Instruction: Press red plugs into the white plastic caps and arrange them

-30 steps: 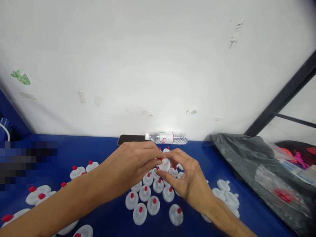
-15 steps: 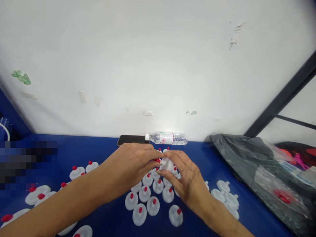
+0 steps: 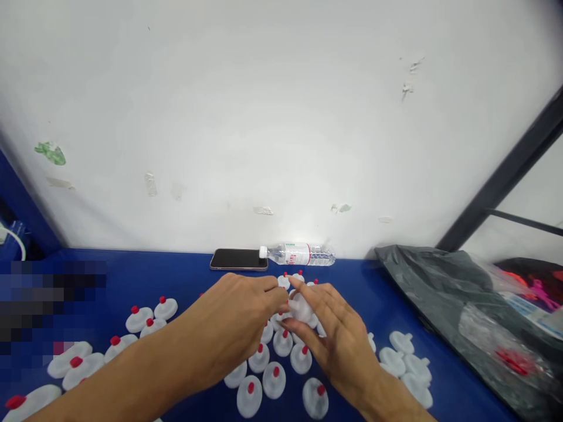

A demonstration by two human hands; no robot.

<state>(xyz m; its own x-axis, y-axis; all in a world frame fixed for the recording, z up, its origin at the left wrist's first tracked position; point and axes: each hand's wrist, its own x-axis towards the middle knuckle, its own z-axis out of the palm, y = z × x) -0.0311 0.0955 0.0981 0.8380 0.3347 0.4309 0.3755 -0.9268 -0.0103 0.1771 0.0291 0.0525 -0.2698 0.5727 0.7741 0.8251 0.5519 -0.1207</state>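
Observation:
My right hand [image 3: 336,337] is closed around a translucent white round piece [image 3: 301,309], its fingers and thumb on the piece's sides. From the left, my left hand [image 3: 246,313] pinches at the nozzle end of that piece. A sliver of red cap shows at its fingertips, mostly covered by the fingers. Below and behind both hands stand several similar white pieces with red caps, among them a capped piece [image 3: 273,380] at the front and another capped piece [image 3: 315,398] under my right wrist.
More capped pieces [image 3: 139,318] lie at the left. White pieces without caps [image 3: 416,368] are grouped at the right, beside a dark plastic bag [image 3: 422,275] bearing a clear bag of red caps [image 3: 514,358]. A phone [image 3: 237,258] and a water bottle [image 3: 299,254] lie along the wall.
My left hand has turned over the nozzle, its fingers now curled and hiding most of the red cap. My right hand still holds the white piece. The whole view has shifted slightly.

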